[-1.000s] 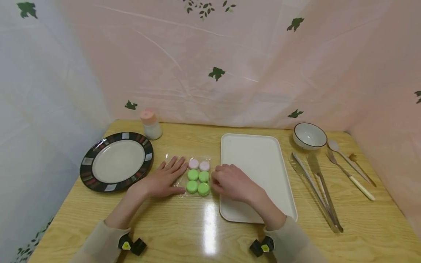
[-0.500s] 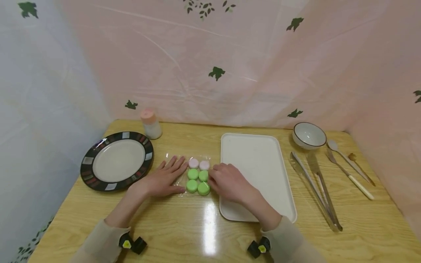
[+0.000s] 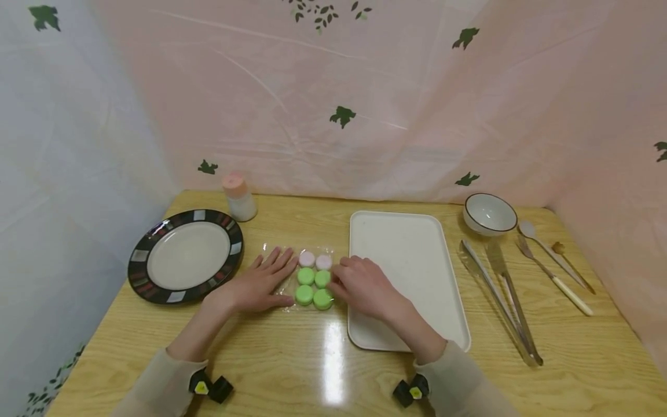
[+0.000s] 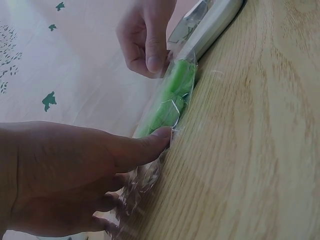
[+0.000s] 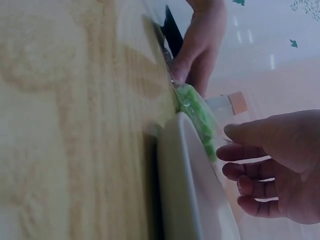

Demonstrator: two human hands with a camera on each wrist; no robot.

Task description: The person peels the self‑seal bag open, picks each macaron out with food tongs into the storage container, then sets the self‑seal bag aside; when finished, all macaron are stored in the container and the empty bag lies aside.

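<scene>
Several round macarons (image 3: 305,277), two pale pink and the others green, lie in rows inside a clear plastic wrapper (image 3: 286,286) at mid-table. My left hand (image 3: 255,288) rests on the wrapper's left part, fingers spread, thumb close to a green macaron; the left wrist view shows that thumb (image 4: 155,142) pressing on crinkled film. On the other side, my right hand (image 3: 365,288) hovers over the tray's left edge. Its thumb and index finger pinch the wrapper's right edge, seen as a thin film between the fingertips (image 5: 235,131) in the right wrist view. Its remaining fingers are curled.
A white rectangular tray (image 3: 401,243) lies under my right forearm. A dark-rimmed plate (image 3: 136,272) and a pink-capped shaker (image 3: 241,202) stand left. To the right are a bowl (image 3: 490,215), metal tongs (image 3: 502,307), a fork (image 3: 552,275), a spoon (image 3: 527,230) and a thin stick-like utensil (image 3: 573,266).
My right hand has shifted slightly left, over the edge of the green macarons. The left hand has stayed in place on the wrapper.
</scene>
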